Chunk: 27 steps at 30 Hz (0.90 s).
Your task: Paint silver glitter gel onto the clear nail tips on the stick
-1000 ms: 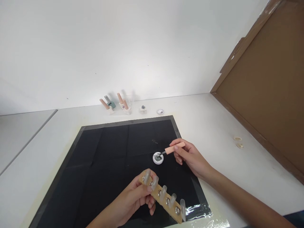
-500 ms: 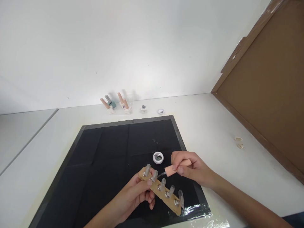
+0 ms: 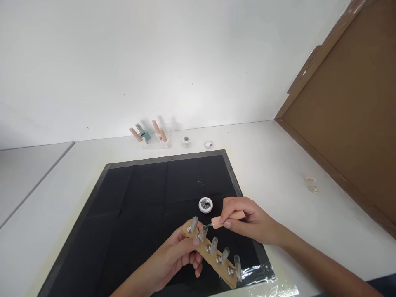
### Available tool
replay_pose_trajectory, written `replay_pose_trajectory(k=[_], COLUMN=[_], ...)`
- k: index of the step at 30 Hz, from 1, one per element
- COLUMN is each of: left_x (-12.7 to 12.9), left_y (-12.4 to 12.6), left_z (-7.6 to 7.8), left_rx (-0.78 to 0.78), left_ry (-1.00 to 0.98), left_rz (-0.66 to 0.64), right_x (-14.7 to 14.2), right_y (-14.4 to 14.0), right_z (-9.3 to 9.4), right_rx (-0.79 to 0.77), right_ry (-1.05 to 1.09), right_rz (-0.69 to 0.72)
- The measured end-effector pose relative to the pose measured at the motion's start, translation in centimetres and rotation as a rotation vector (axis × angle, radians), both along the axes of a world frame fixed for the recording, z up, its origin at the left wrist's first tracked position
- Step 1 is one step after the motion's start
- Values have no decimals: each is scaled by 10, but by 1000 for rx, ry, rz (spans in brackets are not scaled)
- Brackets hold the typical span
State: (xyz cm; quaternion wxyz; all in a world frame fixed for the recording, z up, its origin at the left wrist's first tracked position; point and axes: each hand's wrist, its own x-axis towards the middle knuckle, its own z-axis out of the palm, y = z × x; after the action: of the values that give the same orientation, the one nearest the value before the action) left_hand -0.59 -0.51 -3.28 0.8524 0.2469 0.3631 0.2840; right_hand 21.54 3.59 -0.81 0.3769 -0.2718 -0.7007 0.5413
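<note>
My left hand [image 3: 184,251] is closed around a tan strip [image 3: 219,267] that carries several clear nail tips [image 3: 213,245] on small metallic mounts. Between thumb and fingers of my right hand [image 3: 244,218] is a nail polish brush [image 3: 228,218] with a peach handle. Its dark bristles touch the second nail tip [image 3: 203,233] from the far end of the strip, where a dark greenish mark shows. Just beyond the strip, a small open white pot [image 3: 206,205] with silvery dark contents sits on the black mat [image 3: 142,198].
Several nail polish bottles [image 3: 144,142] stand at the back by the wall. Right of them are a small white bottle [image 3: 186,142] and a white lid [image 3: 208,144]. Two small cream pieces [image 3: 312,189] lie at right, near a tall cardboard panel [image 3: 343,111].
The brush has moved slightly left and its bristles now rest on the second nail tip. The strip has shifted a little down and right.
</note>
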Motion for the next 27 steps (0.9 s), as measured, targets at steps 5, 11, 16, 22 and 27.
replay_pose_trajectory(k=[5, 11, 16, 22, 27], left_x=[-1, -1, -1, 0, 3], left_y=[-2, 1, 2, 0, 2], left_z=[-1, 1, -1, -1, 1], left_rx=[3, 25, 33, 30, 79], left_ry=[-17, -19, -14, -3, 38], left_rz=[4, -15, -35, -19, -32], right_x=[1, 0, -1, 3, 3], right_y=[0, -3, -4, -1, -2], right_z=[0, 2, 4, -1, 3], right_rx=[19, -12, -80, -73, -102], right_ry=[37, 53, -48, -92, 19], right_rz=[-22, 35, 11, -88, 1])
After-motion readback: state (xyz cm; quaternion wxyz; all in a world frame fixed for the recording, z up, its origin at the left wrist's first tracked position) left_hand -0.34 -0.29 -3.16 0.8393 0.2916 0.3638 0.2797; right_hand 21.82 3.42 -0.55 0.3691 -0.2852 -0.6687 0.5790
